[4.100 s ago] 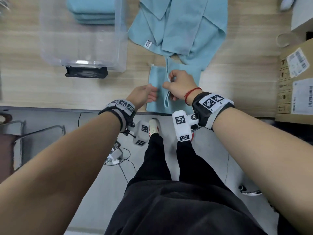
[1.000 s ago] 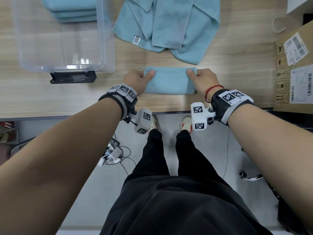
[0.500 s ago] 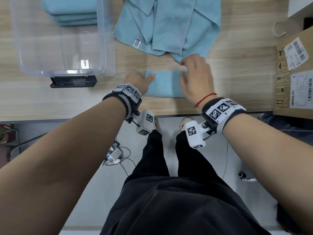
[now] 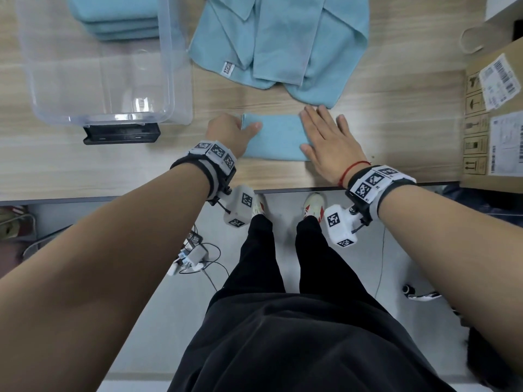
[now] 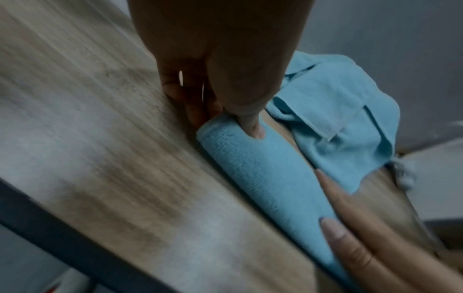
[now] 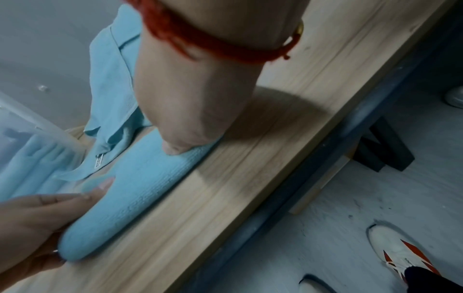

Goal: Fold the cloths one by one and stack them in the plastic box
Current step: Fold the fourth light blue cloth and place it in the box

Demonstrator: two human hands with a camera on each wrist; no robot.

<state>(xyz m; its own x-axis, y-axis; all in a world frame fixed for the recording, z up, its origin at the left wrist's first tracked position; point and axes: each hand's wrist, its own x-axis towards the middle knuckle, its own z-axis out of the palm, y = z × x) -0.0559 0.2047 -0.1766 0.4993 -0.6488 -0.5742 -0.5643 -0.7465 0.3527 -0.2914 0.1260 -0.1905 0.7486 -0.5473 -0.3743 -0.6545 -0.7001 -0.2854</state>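
The folded cloth (image 4: 276, 140), a soft, nubby blue rectangle at frame centre near the table (image 4: 85, 168) edge, is pinched at its left end by the left hand (image 4: 230, 134), thumb on top and fingers tucked underneath, while its right end is pressed flat under the straight, spread fingers of the right hand (image 4: 328, 140). The fold is judged complete and being smoothed; next, the pad must be lifted without unfolding and laid on the stack (image 4: 113, 21) inside the clear, rigid box (image 4: 175, 80) at upper left. Limp unfolded cloths (image 4: 283, 43) are heaped at upper centre.
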